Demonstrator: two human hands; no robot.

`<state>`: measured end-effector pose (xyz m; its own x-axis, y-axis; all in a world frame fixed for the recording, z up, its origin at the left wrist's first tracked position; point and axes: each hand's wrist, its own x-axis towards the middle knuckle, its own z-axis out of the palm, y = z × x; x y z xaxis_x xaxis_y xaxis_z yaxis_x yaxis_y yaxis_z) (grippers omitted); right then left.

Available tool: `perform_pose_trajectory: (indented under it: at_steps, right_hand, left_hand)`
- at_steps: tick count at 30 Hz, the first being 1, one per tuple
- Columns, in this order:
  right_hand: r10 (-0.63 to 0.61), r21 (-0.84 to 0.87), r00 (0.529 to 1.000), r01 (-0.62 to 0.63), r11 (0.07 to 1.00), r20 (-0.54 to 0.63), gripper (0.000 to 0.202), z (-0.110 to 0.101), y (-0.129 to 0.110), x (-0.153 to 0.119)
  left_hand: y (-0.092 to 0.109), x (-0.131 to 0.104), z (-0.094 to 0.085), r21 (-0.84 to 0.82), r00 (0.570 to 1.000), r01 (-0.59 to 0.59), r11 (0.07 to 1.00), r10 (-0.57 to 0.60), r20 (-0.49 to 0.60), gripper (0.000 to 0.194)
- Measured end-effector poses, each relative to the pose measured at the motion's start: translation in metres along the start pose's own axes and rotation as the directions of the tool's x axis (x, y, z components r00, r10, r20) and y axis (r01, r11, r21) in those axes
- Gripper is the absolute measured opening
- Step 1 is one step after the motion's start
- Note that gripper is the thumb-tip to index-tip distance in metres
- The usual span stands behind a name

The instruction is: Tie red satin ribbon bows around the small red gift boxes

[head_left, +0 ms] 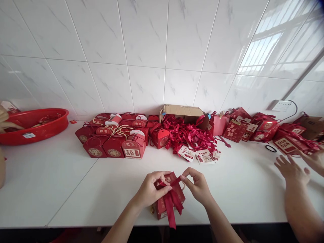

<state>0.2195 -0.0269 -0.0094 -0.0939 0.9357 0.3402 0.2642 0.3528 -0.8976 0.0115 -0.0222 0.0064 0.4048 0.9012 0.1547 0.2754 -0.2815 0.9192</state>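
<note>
A small red gift box [159, 206] with pale printed characters sits at the front edge of the white table. Dark red satin ribbon [170, 206] crosses its top, and its tails hang over the near side. Over the box's left part, my left hand [151, 189] pinches a loop of the ribbon between thumb and fingers. At the upper right of the box, my right hand [196, 184] is closed on another stretch of the same ribbon, pulled out sideways. A bit of gold-coloured trim shows at the box's lower left. The crossing of the ribbon is partly hidden by my fingers.
Finished red boxes [113, 146] stand in rows at the back left. Behind my hands lie a heap of red ribbons [187, 133], printed tags [205, 157] and a cardboard carton [182, 109]. A red basin [50, 126] is far left. Another person's hands [293, 170] work at right.
</note>
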Motion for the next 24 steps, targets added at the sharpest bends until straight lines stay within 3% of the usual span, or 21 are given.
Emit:
perform_pose_trajectory:
  at_steps: [7,9,11,13,16,20,22,24]
  right_hand:
    - [0.031,0.025,0.998,-0.03,0.999,-0.047,0.026,0.0,0.003,-0.001]
    - [0.058,0.064,0.981,-0.047,0.997,-0.187,0.03,-0.016,0.008,0.001]
    - [0.092,0.092,0.927,-0.062,0.994,-0.365,0.033,-0.041,0.011,0.001]
    - [0.105,0.096,0.895,-0.07,0.993,-0.433,0.031,-0.063,0.012,0.0]
    - [0.088,0.092,0.948,-0.063,0.994,-0.307,0.027,-0.073,0.009,-0.006]
    - [0.026,0.11,1.0,-0.026,0.994,0.0,0.029,-0.043,0.008,-0.016]
    - [-0.024,0.135,0.988,0.003,0.991,0.155,0.047,-0.026,0.012,-0.02]
    - [-0.073,0.153,0.954,0.029,0.988,0.29,0.078,-0.013,0.015,-0.023]
  left_hand:
    - [0.0,0.003,-0.002,0.065,0.994,-0.105,0.992,0.103,0.034,0.015]
    - [-0.003,-0.001,-0.009,0.044,0.994,-0.103,0.994,0.101,0.046,0.017]
    - [-0.005,-0.006,-0.019,0.029,0.997,-0.072,0.997,0.071,0.035,0.018]
    - [-0.006,-0.011,-0.029,0.02,0.999,-0.036,0.999,0.035,0.021,0.016]
    - [-0.003,-0.014,-0.033,-0.005,0.999,-0.029,1.0,0.029,0.017,0.014]
    - [-0.001,-0.008,-0.021,-0.07,0.997,-0.074,0.995,0.074,-0.003,0.018]
    - [-0.003,-0.004,-0.013,-0.12,0.993,-0.11,0.987,0.104,-0.058,0.02]
    - [-0.007,-0.002,-0.007,-0.174,0.98,-0.156,0.972,0.131,-0.149,0.023]
